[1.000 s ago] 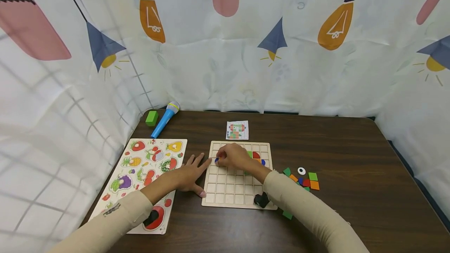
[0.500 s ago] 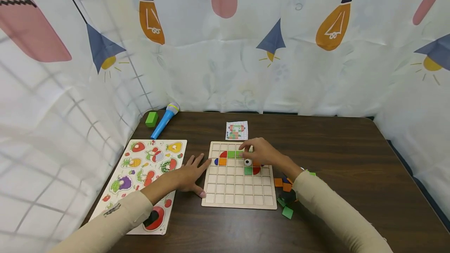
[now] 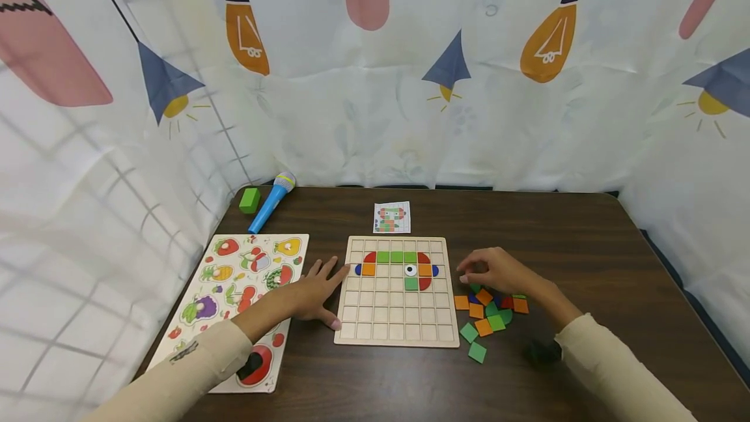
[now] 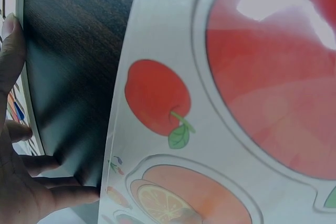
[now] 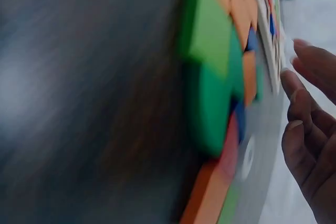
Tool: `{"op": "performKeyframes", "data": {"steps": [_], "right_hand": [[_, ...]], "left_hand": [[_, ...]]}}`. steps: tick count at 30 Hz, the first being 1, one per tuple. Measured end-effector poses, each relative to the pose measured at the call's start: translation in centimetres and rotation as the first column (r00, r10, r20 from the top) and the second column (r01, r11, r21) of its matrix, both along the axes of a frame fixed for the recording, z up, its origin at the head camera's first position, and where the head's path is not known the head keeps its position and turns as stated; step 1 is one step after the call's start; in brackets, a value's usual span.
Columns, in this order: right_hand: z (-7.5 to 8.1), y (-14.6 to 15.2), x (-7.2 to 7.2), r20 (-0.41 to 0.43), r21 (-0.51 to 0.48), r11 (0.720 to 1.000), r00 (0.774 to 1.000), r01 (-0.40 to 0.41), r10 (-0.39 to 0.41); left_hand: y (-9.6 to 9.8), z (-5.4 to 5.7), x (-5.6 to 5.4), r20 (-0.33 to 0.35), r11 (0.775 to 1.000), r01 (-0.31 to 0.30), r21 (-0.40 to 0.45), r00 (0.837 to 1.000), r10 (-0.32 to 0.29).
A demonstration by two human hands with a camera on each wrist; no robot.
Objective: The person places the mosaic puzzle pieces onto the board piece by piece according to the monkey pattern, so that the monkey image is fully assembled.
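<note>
A wooden grid board lies mid-table with red, green, orange and blue pieces and a round black-and-white eye piece in its upper cells. My left hand rests at the board's left edge, fingers spread, thumb at the lower corner. To the right of the board my right hand hovers at the far side of a loose pile of pieces, fingers loosely bent and nothing between them. That pile holds orange squares, green squares and, in the right wrist view, a white ring-shaped piece.
A small pattern card lies behind the grid board. On the left is a fruit-picture board, printed with fruits. Behind it lie a blue toy microphone and a green block. A printed curtain surrounds the table.
My right hand has moved from the board's left cells, across its top row, to the loose pile on the right, uncovering the pieces set in the grid. The left hand has stayed put.
</note>
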State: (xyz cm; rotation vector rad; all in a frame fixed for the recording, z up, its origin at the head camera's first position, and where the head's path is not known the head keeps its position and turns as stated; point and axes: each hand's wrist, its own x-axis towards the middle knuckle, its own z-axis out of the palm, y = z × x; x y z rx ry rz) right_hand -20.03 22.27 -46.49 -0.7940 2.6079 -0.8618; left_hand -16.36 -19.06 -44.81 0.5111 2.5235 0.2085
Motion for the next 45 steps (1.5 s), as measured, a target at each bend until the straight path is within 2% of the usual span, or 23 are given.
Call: {"op": "performKeyframes", "data": {"steps": [8,16,36,45], "right_hand": [[-0.1,5.1,2.2,-0.027,0.007,1.000,0.999,0.017,-0.017],[-0.4,7.6,3.6,0.008,0.008,1.000,1.000,0.016,-0.016],[-0.6,8.3,3.0,-0.016,0.038,0.995,0.996,-0.089,0.089],[-0.4,8.0,2.9,-0.007,0.090,0.993,0.997,-0.073,0.074]], "left_hand": [[-0.1,0.1,-0.1,0.003,1.000,0.007,0.000,1.000,-0.007],[-0.1,0.3,-0.1,0.002,1.000,0.011,0.013,1.000,-0.011],[0.0,0.0,-0.1,0.011,1.000,-0.003,0.004,1.000,0.003],[0.1,0.1,0.0,0.014,1.000,-0.005,0.003,1.000,0.005]]}}
